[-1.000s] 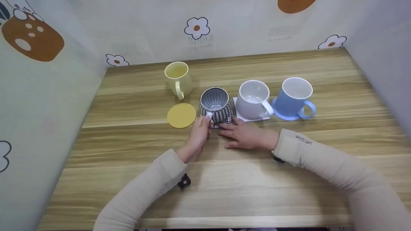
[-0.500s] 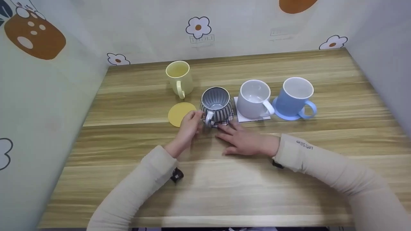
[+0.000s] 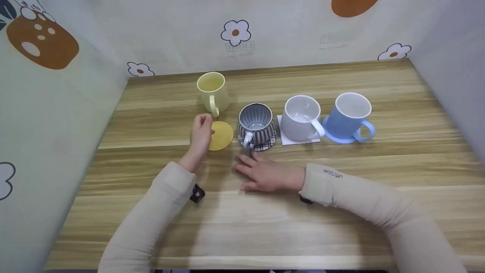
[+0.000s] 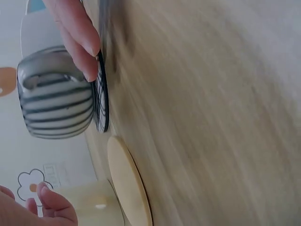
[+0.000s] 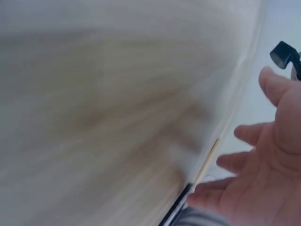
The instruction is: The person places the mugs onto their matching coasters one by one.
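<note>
In the head view my left hand (image 3: 201, 134) is over the left edge of a round yellow coaster (image 3: 224, 136), its loosely bent fingers holding nothing. Just behind the fingertips stands a pale yellow mug (image 3: 216, 99) with its handle toward me. A grey striped mug (image 3: 264, 133) sits on a round checked coaster (image 3: 270, 145), upright. My right hand (image 3: 267, 174) is just in front of that mug's handle, palm down with fingers spread. The left wrist view shows the right hand's fingers (image 4: 77, 37) beside the striped mug and the checked coaster's edge.
To the right, a white mug (image 3: 294, 128) stands on a square white coaster (image 3: 313, 141). Beyond it a blue mug (image 3: 340, 123) rests on a round blue coaster (image 3: 332, 137). Patterned walls (image 3: 174, 38) enclose the wooden table (image 3: 265, 227) at the back and sides.
My left hand let go of the striped mug's handle and moved left and back toward the yellow mug. The right hand slid left and toward me, off the checked coaster's edge.
</note>
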`<state>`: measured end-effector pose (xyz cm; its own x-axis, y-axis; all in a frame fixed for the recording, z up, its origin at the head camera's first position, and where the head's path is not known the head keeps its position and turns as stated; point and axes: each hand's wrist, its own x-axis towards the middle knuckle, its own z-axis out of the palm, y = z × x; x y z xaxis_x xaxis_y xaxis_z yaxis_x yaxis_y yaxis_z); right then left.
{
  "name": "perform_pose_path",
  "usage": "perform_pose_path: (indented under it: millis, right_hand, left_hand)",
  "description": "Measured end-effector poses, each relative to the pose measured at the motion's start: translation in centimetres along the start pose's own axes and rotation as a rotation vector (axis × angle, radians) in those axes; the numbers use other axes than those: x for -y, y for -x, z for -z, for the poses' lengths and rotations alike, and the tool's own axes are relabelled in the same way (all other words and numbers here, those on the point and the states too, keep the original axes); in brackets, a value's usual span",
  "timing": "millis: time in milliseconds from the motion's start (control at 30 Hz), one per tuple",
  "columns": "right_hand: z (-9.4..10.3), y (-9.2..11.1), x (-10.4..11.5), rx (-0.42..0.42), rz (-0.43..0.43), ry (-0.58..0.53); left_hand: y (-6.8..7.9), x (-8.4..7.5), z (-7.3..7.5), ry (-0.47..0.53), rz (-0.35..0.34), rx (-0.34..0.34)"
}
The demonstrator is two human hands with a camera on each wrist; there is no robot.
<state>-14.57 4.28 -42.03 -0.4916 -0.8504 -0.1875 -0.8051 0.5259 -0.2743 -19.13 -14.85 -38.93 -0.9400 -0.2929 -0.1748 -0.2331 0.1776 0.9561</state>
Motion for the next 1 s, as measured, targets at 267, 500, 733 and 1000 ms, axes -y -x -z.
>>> perform_pose_path:
  millis: [267, 500, 733, 1000]
  right_hand:
    - [0.5, -3.2, 2.0, -0.007, -0.095, -0.040]
    - [0.9, -5.3, 2.4, 0.002, -0.195, -0.104]
    - [0.8, -7.2, 2.1, -0.005, -0.229, -0.110]
    - [0.8, -8.3, 2.2, 0.038, -0.292, -0.113]
  left_hand:
    - [-0.9, -0.5, 0.7, 0.017, 0.008, 0.000]
    - [-1.5, -0.9, 0.8, 0.033, -0.030, -0.019]
    - [-2.6, -1.0, 0.6, -0.127, -0.060, 0.005]
    - [-4.9, -1.0, 0.2, -0.097, 0.009, 0.035]
